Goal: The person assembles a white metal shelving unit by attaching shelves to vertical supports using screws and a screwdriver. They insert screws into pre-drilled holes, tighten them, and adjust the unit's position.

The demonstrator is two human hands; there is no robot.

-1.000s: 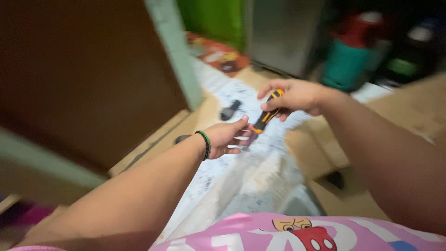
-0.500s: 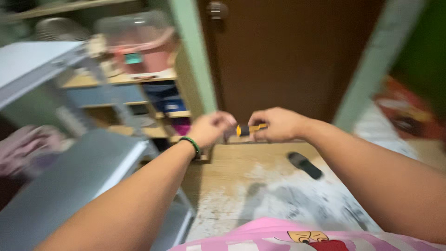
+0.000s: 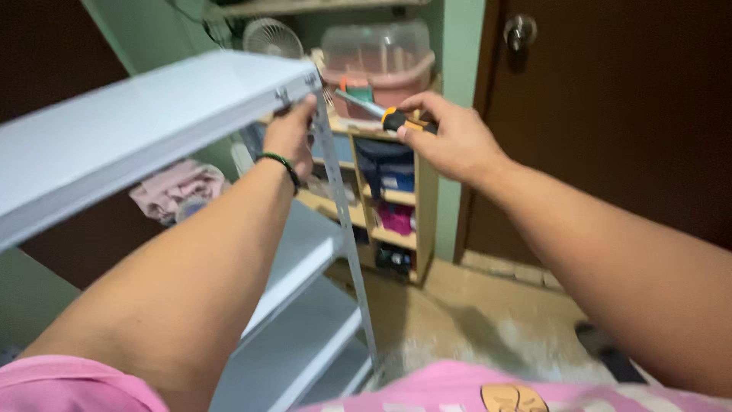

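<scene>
Two hands, the left hand (image 3: 290, 133) and the right hand (image 3: 450, 137), one screwdriver (image 3: 385, 114), one grey metal rack (image 3: 152, 122) showing three shelves, one wooden shelf unit (image 3: 396, 206), one fan (image 3: 272, 37), one lidded plastic tub (image 3: 377, 57), one brown door (image 3: 610, 114).

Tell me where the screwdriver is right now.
In the head view, upper centre: the screwdriver is gripped in the right hand, its shaft pointing left toward the top corner of the grey metal shelf, where the left hand rests.

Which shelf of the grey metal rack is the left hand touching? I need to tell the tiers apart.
The top shelf: the left hand grips its front corner by the upright post. The lower shelves sit well below, untouched.
</scene>
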